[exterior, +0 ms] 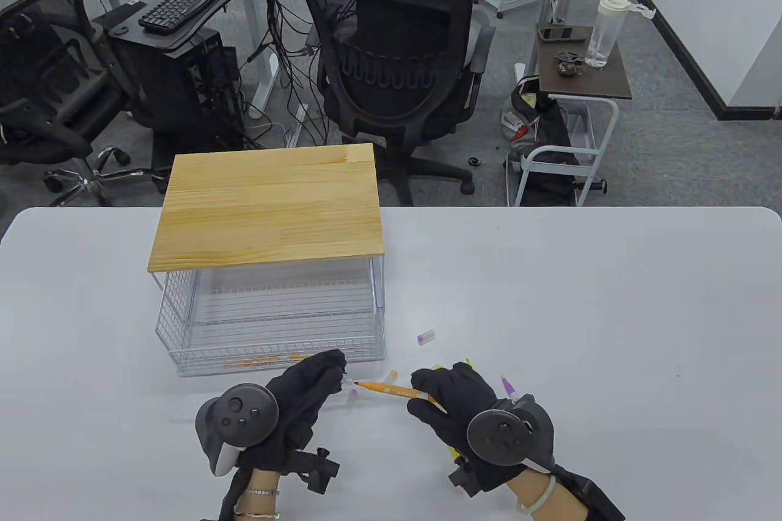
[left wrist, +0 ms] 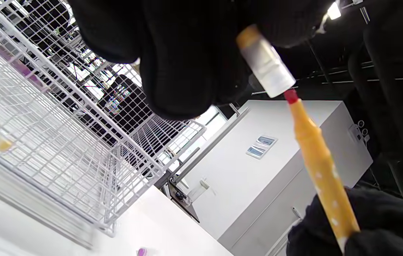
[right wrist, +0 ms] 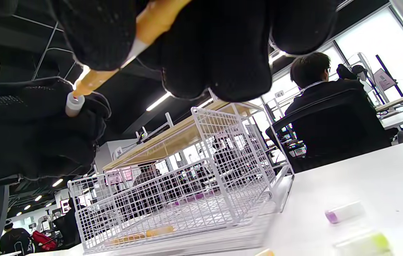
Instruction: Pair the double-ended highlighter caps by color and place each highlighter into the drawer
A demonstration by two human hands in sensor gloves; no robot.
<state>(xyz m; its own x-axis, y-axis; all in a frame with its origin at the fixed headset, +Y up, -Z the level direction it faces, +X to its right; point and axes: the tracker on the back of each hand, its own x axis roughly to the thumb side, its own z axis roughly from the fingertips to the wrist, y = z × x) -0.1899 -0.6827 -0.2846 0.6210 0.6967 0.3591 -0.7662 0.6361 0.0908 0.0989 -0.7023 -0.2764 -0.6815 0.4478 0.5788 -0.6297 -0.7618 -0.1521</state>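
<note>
My right hand (exterior: 437, 396) grips an orange highlighter (exterior: 391, 389) above the table, its red tip pointing left. My left hand (exterior: 321, 377) pinches a clear cap with an orange end (left wrist: 265, 64) right at that tip (left wrist: 291, 96); the tip sits just at the cap's mouth. The white wire drawer (exterior: 275, 356) is pulled out under its wooden top (exterior: 269, 215), just behind the hands. An orange highlighter (right wrist: 148, 233) lies along the drawer's front, and a purple one (left wrist: 6, 55) lies further in.
Loose caps lie on the table: a purple-ended one (exterior: 426, 336) right of the drawer, an orange one (exterior: 391, 375) and a purple one (exterior: 352, 397) between the hands. A purple highlighter (exterior: 508, 386) and yellow ones lie by my right hand. An office chair (exterior: 397, 75) stands beyond the table.
</note>
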